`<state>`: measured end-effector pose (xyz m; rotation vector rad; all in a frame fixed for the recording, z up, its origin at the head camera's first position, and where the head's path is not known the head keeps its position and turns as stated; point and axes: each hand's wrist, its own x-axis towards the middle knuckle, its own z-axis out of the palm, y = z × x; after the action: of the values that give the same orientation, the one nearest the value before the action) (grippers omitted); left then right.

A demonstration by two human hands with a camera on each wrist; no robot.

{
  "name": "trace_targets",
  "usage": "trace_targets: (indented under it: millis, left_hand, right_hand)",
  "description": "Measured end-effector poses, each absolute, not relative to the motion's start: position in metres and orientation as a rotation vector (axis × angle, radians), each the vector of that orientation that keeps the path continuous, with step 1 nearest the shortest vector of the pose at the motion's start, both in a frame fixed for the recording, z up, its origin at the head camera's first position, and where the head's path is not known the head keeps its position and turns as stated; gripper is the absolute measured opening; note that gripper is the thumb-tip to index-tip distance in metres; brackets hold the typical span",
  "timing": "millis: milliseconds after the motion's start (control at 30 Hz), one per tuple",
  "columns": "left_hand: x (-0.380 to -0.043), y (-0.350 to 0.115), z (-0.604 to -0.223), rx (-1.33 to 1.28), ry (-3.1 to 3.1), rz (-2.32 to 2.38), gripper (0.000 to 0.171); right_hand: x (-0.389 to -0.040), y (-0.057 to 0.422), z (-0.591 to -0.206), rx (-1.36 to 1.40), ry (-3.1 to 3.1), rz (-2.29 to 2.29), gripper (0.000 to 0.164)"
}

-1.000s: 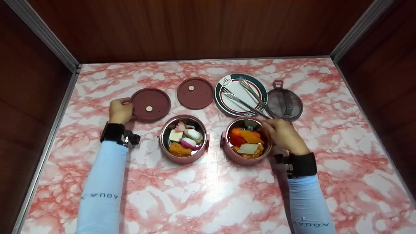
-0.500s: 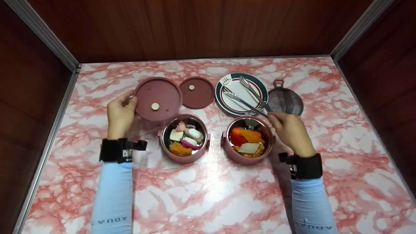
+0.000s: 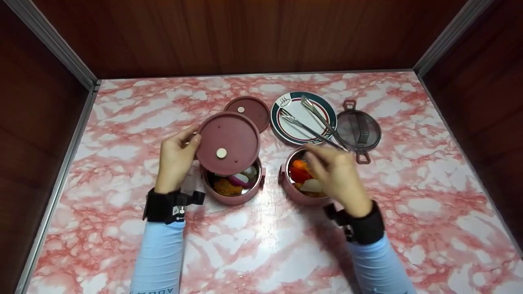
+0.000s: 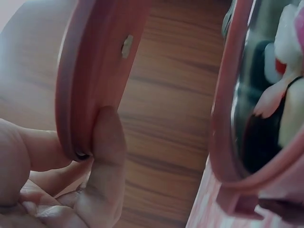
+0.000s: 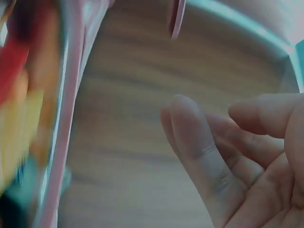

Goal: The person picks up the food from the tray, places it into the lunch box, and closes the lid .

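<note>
My left hand [image 3: 175, 163] pinches a round dusty-pink lid [image 3: 233, 134] by its left edge, thumb on one face and fingers on the other. The lid, with a cream knob, is tilted above the left pink pot [image 3: 232, 200] and hides its far part. Inside that pot show orange, purple and white food pieces [image 3: 228, 188]. Over the right pink pot [image 3: 300, 197] hovers my right hand [image 3: 339, 175], blurred, its fingers loosely bent with nothing between them. Red, orange and pale pieces [image 3: 300, 173] lie in this pot, partly covered by the hand.
Behind the pots, metal tongs [image 3: 314, 133] lie across a green-rimmed white plate [image 3: 296, 109], their ends reaching toward the right pot. A smaller pink lid [image 3: 251, 110] lies left of the plate. To its right is a smoky see-through lid [image 3: 372, 128] with pink side loops.
My left hand has lifted the pink lid off the table and carried it right, over the left pot. My right hand has let go of the tongs and moved left over the right pot.
</note>
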<state>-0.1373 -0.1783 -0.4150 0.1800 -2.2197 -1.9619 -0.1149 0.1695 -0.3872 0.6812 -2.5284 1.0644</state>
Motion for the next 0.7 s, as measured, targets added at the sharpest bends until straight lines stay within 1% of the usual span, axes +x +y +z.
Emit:
trace_targets:
  millis: [167,333,533,700]
  left_hand:
    - [-0.135,-0.172,-0.415,0.109,-2.236,-1.975,0.042]
    - [-0.127,-0.163,-0.410,0.061,-2.216,-2.066,0.053]
    - [-0.118,-0.155,-0.404,0.020,-2.183,-2.244,0.065]
    - [-0.111,-0.155,-0.401,-0.009,-2.144,-2.302,0.072]
  right_hand:
    - [-0.108,0.134,-0.388,0.694,-2.636,1.130,0.034]
    - [-0.112,0.107,-0.392,0.639,-2.703,1.276,0.044]
    - [-0.120,0.092,-0.403,0.569,-2.578,1.595,0.051]
    - [-0.123,0.087,-0.408,0.554,-2.523,1.615,0.051]
